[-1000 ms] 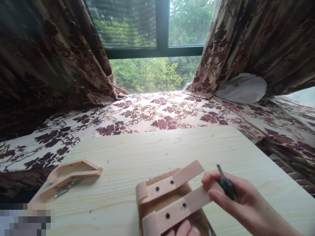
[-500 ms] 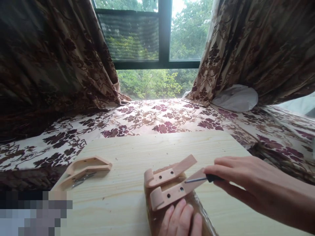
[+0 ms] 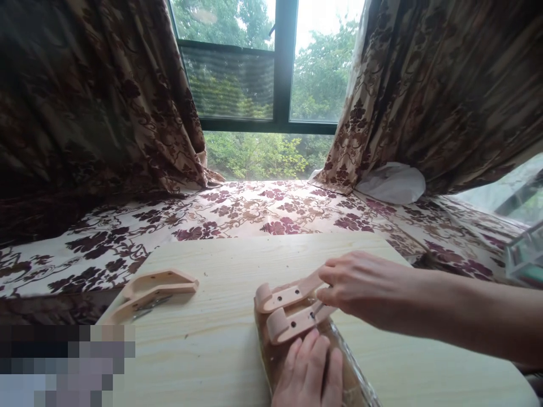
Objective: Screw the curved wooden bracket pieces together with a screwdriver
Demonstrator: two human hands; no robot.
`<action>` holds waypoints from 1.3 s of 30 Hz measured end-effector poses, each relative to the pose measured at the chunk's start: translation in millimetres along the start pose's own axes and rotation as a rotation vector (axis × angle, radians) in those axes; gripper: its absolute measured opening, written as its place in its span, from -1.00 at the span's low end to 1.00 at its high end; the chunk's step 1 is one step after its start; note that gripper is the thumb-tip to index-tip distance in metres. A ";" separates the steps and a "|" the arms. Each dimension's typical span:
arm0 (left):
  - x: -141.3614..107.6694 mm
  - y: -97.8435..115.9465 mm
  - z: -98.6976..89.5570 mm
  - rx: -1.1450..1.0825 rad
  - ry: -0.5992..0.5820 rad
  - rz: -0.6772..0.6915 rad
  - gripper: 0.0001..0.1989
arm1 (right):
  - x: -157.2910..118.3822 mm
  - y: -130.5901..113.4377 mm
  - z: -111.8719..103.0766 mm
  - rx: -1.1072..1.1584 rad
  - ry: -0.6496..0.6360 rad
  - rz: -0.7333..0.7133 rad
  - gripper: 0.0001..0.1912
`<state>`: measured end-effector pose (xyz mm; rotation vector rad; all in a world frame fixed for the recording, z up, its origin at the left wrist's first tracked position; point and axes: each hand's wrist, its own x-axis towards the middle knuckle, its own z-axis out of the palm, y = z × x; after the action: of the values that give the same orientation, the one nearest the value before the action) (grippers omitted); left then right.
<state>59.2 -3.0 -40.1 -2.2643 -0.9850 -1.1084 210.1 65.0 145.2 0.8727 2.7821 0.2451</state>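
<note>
Right grip (image 3: 356, 281) curls round a screwdriver (image 3: 317, 310) at the nearer of two wooden pieces (image 3: 302, 321) on a brown block (image 3: 274, 357), lower centre, screwing apparently unfinished, left grip (image 3: 309, 370) open, two further pieces (image 3: 169, 275) apart, lower left.

Tabletop (image 3: 212, 356) can be crossed at lower centre-left; mid-left is obstructed by wood pieces (image 3: 159, 293), centre right by the right hand (image 3: 356, 282).
</note>
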 end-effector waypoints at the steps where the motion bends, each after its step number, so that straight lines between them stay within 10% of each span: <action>1: 0.2 1.1 0.5 -0.004 0.001 -0.001 -0.70 | 2.2 -4.7 -1.8 -0.037 -0.012 -0.006 -0.87; 7: 3.2 10.4 5.4 -0.076 0.084 -0.179 -0.75 | 16.1 -21.9 -7.1 -0.211 -0.062 -0.113 -0.79; 17: 4.8 6.0 7.6 -0.031 0.097 -0.027 -0.81 | 25.6 -7.3 -30.4 -0.001 -0.359 0.163 -0.82; 26: 4.2 9.8 8.5 -0.011 0.062 -0.126 -0.76 | 28.3 -18.0 -20.3 -0.328 -0.217 -0.207 -0.76; 39: 4.3 10.3 10.9 0.019 0.074 -0.116 -0.74 | 43.9 -12.9 -37.7 -0.039 -0.461 0.178 -0.82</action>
<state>74.3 -1.0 -43.8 -2.1580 -1.1042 -1.2161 158.4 76.5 171.9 1.0201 2.2730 0.1070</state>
